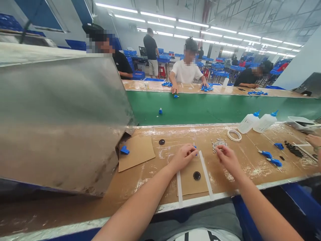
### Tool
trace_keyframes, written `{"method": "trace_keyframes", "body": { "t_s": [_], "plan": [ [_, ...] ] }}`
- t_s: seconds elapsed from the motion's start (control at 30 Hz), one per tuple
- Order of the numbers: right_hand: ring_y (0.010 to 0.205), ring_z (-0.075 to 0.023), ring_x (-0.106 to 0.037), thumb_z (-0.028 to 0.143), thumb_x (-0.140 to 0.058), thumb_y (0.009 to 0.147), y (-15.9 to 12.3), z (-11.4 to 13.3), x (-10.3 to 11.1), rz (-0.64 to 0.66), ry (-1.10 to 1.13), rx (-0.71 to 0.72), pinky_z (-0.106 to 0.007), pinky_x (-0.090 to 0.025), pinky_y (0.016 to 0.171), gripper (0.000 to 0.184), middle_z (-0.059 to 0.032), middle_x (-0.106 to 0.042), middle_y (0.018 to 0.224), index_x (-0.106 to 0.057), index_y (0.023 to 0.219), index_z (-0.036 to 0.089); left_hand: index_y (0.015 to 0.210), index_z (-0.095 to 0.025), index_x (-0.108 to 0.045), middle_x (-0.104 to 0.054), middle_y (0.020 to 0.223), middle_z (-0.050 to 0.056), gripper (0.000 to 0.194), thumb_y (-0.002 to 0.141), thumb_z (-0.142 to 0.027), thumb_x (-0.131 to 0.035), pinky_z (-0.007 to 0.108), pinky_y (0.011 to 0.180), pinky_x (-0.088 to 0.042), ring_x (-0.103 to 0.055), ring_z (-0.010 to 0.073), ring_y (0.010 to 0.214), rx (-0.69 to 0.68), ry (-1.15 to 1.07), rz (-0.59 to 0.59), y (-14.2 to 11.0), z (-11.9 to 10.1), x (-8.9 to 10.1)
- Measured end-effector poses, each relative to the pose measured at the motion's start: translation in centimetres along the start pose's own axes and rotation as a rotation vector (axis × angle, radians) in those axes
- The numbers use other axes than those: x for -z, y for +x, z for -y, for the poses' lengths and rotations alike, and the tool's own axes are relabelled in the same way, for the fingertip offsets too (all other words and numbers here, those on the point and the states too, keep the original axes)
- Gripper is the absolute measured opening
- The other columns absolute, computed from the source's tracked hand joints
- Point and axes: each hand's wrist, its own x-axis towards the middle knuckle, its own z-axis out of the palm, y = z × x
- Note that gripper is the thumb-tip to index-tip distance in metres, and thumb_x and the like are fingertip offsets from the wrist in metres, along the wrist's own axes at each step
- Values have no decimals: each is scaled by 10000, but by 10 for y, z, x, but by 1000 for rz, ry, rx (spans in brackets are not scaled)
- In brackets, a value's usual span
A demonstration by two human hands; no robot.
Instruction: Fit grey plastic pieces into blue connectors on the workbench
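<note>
My left hand [184, 156] is closed with its fingertips round a small blue plastic part [195, 147], most of which the fingers hide. It hovers over the far end of a cardboard sheet taped down with white strips. Thumb and fingers of my right hand [227, 161] are pinched together at the near edge of a pile of tiny pale grey pieces [218, 143]. Whatever sits between those fingertips is too small to tell. A round black cap [197, 175] lies on the taped cardboard [192, 187] below my left hand, and another black disc [162, 142] rests farther left.
A metal housing [62, 124] blocks the left. Beside it lies a blue part [124, 150] on cardboard. To the right are a tape roll [234, 135], two bottles [248, 123], blue parts [274, 162] and a co-worker's hand [313, 141]. A green belt [200, 108] runs beyond, with people opposite.
</note>
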Motion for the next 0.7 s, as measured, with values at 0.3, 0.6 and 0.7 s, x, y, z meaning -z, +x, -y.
{"method": "trace_keyframes", "body": {
  "t_s": [0.3, 0.6, 0.7],
  "plan": [
    [452, -70, -358, 681, -851, 715, 1, 27, -88, 268, 542, -228, -169, -252, 380, 562, 60, -475, 557, -622, 843, 184, 1050, -246, -794, -684, 1168, 76, 246, 905, -438, -738, 378, 1040, -510, -647, 227, 1131, -128, -6, -231, -7, 5, 4],
    [440, -102, -420, 647, -775, 825, -3, 24, -89, 173, 449, -91, -223, -348, 428, 479, 39, -521, 524, -686, 860, 177, 991, -259, -833, -721, 1104, 75, 203, 904, -420, -746, 368, 968, -557, -688, 216, 1028, -120, -67, -248, -8, 4, 4],
    [475, -121, -477, 588, -740, 889, -4, 26, -86, 151, 338, 70, -248, -402, 467, 401, 27, -543, 571, -704, 857, 191, 999, -257, -832, -719, 1106, 80, 208, 922, -418, -726, 368, 954, -564, -689, 214, 1025, -147, -69, -248, -9, 3, 3]
  ]
}}
